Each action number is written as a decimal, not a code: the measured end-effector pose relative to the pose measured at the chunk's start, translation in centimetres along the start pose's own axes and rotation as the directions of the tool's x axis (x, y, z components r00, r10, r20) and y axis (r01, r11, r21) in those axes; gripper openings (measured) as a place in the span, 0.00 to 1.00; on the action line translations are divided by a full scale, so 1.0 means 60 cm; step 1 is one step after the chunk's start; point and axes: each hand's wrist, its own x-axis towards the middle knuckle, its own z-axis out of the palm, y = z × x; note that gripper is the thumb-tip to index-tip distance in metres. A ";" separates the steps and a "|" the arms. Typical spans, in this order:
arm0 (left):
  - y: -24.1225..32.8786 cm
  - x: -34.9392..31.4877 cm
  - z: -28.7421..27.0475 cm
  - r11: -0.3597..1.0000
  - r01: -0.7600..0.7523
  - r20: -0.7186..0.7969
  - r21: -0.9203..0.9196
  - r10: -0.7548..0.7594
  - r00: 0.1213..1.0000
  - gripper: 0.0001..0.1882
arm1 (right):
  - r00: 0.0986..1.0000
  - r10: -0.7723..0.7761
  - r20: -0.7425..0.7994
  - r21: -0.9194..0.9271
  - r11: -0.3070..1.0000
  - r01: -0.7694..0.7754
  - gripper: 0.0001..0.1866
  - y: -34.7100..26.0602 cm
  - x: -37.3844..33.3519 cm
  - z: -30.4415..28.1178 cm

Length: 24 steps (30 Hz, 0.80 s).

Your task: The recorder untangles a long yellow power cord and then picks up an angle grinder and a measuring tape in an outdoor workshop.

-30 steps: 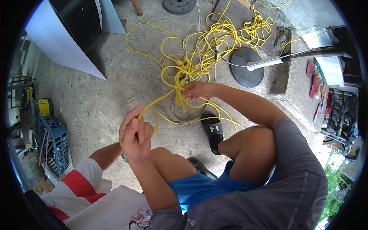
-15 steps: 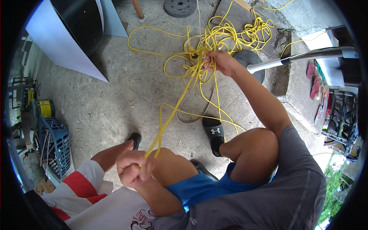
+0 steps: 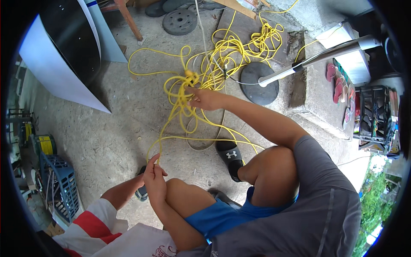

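A tangled yellow cord lies in loose loops over the concrete floor, its nearer loops lifted around my right hand. My right hand reaches in from the right, fingers closed on several strands. Just above it, a blurred yellow lump, perhaps a connector, sits among the loops. Lower down, in front of my left knee, my left hand is closed around a single strand, which runs up from its fingertips to the bundle. Parts of the strands inside both hands are hidden by the fingers.
A round grey base with a metal pole stands right of the cord. Behind lie a weight plate and a dark board. A white-and-black panel and blue basket are left. Beside me sits a person in white-and-red clothing.
The view has shifted. My right hand has come nearer my left with the loops, and the strand between them has gone from taut to slack. My left hand's fingers now point up.
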 end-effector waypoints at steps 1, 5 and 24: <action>-0.004 0.013 0.012 0.997 0.055 0.025 0.060 -0.057 0.998 0.19 | 0.999 0.051 0.019 -0.093 0.994 -0.049 0.34 0.004 -0.016 -0.011; -0.033 0.032 0.026 0.985 0.051 0.115 0.165 -0.070 0.991 0.19 | 0.993 0.113 0.016 -0.107 0.988 -0.111 0.30 0.047 -0.041 -0.027; -0.009 0.026 0.024 0.938 0.017 0.260 0.345 -0.113 0.959 0.17 | 0.959 0.265 0.106 -0.036 0.964 -0.262 0.11 0.190 -0.060 -0.007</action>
